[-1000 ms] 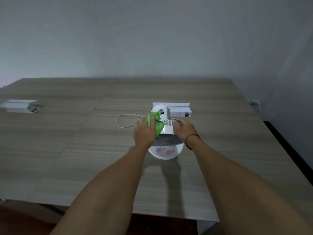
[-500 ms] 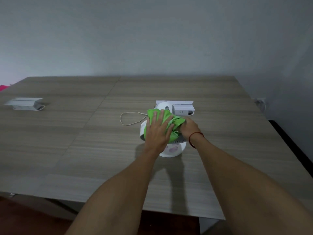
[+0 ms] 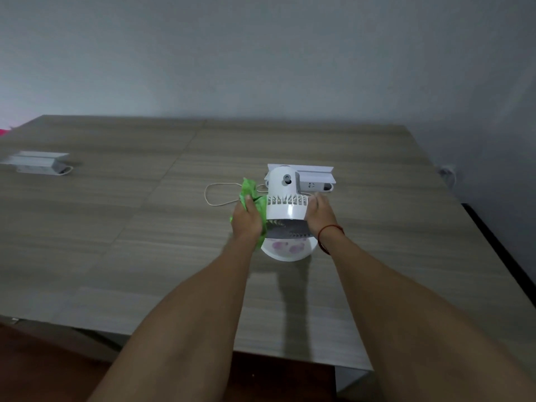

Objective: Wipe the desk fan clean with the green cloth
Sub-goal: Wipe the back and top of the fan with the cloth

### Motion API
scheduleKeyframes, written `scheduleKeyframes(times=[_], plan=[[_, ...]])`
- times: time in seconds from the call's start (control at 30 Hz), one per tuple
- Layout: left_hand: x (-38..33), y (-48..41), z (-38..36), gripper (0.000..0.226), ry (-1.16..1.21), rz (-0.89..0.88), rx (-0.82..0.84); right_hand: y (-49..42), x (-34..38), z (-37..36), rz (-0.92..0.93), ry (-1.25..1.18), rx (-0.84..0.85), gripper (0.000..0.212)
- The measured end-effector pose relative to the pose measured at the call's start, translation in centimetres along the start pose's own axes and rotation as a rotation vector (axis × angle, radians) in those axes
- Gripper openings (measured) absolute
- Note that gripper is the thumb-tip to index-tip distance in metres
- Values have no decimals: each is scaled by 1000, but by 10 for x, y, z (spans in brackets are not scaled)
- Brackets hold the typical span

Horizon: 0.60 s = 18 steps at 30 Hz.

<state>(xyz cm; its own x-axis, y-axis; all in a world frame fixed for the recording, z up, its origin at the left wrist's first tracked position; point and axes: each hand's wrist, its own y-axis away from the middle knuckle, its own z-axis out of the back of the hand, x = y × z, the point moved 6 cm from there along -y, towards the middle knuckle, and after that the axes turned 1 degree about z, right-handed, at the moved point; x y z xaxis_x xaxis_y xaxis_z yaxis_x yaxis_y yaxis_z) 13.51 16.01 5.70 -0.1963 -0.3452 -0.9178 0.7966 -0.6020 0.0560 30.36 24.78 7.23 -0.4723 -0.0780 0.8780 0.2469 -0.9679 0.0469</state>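
The white desk fan [image 3: 285, 210] sits on the wood-grain desk [image 3: 121, 227] a little right of the middle of the view, its round base [image 3: 287, 250] toward the wearer and its motor housing pointing away at 12 o'clock. A ring of vent slots runs across the housing, and a darker grille band shows below it.

The left hand [image 3: 246, 220] presses against the fan's 9 o'clock side with the green cloth [image 3: 252, 195] bunched under it. Its fingers [image 3: 249, 200] are curled closed on the cloth, which sticks out above the hand toward 12 o'clock and hangs down past the wrist toward the base.

The right hand [image 3: 320, 214] rests on the fan's 3 o'clock side, fingers wrapped partway around the housing and touching it, steadying the body. How tightly they close on the far side I cannot tell. A red string bracelet [image 3: 329, 235] circles the right wrist.

Just behind the fan at 12 to 1 o'clock lies a white power strip [image 3: 314, 181], touching or nearly touching the housing. A thin pale cord [image 3: 216, 194] loops on the desk at the fan's 10 o'clock. Far off at 9 o'clock, near the desk's left edge, lies a second white power strip [image 3: 37, 162]
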Motion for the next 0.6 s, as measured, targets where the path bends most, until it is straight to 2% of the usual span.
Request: scheduleKeyframes(times=[0.17,0.27,0.37,0.5,0.6], plan=[[-31,23,-10,48,-198,-499,100,-8,0,-2,-24,25,12,44],[-37,26,-13,47,-286,-638,156,-11,1,-8,-61,57,3,65],[-33,15,-3,48,-202,-544,80,-5,3,-12,-52,75,-39,88],[-18,-14,-4,67,-32,-282,82,0,3,-14,-22,153,-50,87],[-11,-25,-5,58,71,-57,108,-4,1,-13,-23,159,-90,94]])
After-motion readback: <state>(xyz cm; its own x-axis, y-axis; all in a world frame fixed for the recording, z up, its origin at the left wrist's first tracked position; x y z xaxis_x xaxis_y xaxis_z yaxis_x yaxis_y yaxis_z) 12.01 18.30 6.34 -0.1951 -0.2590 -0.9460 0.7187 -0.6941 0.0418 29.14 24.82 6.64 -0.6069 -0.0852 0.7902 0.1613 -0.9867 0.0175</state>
